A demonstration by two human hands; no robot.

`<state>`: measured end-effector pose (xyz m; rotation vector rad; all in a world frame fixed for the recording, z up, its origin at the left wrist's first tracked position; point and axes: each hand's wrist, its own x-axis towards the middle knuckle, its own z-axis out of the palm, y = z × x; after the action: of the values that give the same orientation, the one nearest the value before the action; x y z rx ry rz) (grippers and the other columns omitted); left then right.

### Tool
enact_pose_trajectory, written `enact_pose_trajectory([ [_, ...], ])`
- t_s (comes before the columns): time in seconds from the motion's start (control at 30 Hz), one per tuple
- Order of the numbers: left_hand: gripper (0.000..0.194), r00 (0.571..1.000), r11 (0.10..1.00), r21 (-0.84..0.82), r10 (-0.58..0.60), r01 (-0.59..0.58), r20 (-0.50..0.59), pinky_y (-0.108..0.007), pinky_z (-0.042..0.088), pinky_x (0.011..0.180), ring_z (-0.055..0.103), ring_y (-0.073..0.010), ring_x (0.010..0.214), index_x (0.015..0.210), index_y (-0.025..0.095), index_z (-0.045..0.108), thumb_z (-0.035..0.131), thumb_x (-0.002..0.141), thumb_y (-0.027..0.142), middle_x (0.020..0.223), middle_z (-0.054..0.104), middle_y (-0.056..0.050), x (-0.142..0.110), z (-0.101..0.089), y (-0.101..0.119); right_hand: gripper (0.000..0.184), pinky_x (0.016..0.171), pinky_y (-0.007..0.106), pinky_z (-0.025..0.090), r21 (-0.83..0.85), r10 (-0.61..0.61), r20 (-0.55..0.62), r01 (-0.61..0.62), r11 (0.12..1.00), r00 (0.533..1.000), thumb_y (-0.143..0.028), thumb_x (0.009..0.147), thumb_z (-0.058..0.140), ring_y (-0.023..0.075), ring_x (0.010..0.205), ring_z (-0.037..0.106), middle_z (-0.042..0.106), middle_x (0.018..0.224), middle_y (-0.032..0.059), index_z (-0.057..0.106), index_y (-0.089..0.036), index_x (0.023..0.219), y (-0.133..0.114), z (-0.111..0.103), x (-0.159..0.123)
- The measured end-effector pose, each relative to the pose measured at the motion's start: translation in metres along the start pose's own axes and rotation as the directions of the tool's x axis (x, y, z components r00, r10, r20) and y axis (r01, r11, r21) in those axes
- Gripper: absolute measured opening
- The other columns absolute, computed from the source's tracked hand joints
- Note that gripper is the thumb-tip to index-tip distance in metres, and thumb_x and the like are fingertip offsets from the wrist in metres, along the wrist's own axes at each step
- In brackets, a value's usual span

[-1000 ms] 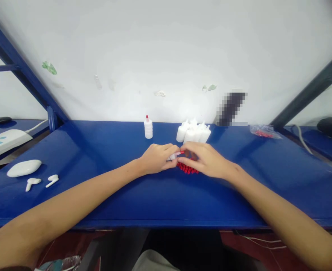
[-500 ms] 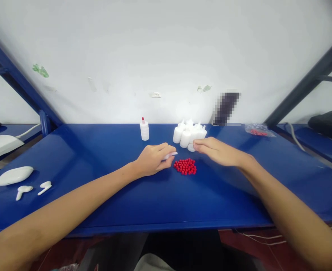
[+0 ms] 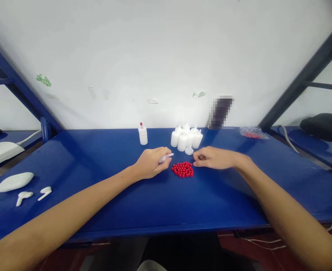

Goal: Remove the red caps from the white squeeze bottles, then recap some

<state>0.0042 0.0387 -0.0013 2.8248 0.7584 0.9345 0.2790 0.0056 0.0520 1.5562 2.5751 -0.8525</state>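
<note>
Extends both bare arms [image 3: 81,209] inward from lower corners. Closes left hand [image 3: 151,162] in a grip, back upward. Holds right hand [image 3: 215,157] loosely curled, near left but not touching. Bends right wrist [image 3: 241,161] inward.

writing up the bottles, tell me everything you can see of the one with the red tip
The bottle is white, looks like plastic, and has ridged sides and a narrow nozzle with a red cap on its end. It stands upright near the back of the blue table, left of the white bottles. Neither of the hands touches it.
</note>
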Motion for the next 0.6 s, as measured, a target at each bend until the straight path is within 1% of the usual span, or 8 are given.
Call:
enact_pose_trajectory([
  [0.13,0.022,0.999,0.999,-0.028,-0.014,0.015,0.039,-0.024,0.04,0.06,0.057,-0.0124,0.064,0.096,0.018,0.056,0.041,0.097,0.034,0.078,0.065,0.0,0.0002,-0.001,-0.0004,0.027,0.055,0.027,0.031,-0.005,0.006,0.021,-0.006,1.0,1.0,-0.041,0.089,0.055,0.012,0.058,0.042,0.049,0.063,-0.0025,0.053,-0.02,0.072,-0.0007,-0.0011,-0.0015],
  [0.23,0.023,0.999,0.999,-0.043,-0.008,0.01,0.046,-0.024,0.04,0.061,0.058,-0.0126,0.065,0.095,0.018,0.056,0.04,0.097,0.034,0.08,0.065,-0.001,0.0,-0.001,-0.0009,0.023,0.055,0.027,0.033,0.008,0.006,0.036,-0.006,1.0,0.999,-0.039,0.088,0.057,0.0123,0.059,0.044,0.052,0.065,-0.0021,0.055,-0.02,0.076,0.0004,-0.0016,-0.0029],
  [0.43,0.023,0.998,0.999,-0.041,-0.014,0.016,0.059,-0.024,0.04,0.061,0.058,-0.013,0.065,0.098,0.018,0.056,0.04,0.098,0.035,0.079,0.065,0.0,0.0002,-0.0013,-0.0005,0.012,0.055,0.027,0.035,0.057,-0.037,0.055,0.034,0.998,0.998,-0.031,0.085,0.058,0.0129,0.06,0.048,0.056,0.069,-0.0008,0.061,-0.02,0.083,0.0037,-0.0007,-0.0041],
  [0.5,0.023,0.998,0.999,-0.046,-0.012,0.015,0.06,-0.025,0.041,0.063,0.059,-0.0133,0.067,0.098,0.018,0.056,0.04,0.098,0.035,0.081,0.066,-0.001,0.0,-0.0009,-0.0008,0.012,0.055,0.027,0.036,0.076,-0.052,0.052,0.048,0.996,0.997,-0.029,0.084,0.057,0.0128,0.06,0.048,0.057,0.069,-0.0002,0.063,-0.019,0.083,0.0024,-0.0002,-0.0038],
  [0.6,0.023,0.998,0.998,-0.055,-0.015,0.018,0.058,-0.025,0.043,0.065,0.063,-0.0141,0.072,0.099,0.019,0.056,0.04,0.098,0.036,0.086,0.068,-0.002,-0.0005,0.0004,-0.0021,0.015,0.055,0.027,0.037,0.102,-0.064,0.045,0.059,0.993,0.997,-0.03,0.085,0.057,0.0129,0.06,0.049,0.059,0.069,0.0007,0.065,-0.018,0.081,-0.0012,0.0005,-0.0029],
])
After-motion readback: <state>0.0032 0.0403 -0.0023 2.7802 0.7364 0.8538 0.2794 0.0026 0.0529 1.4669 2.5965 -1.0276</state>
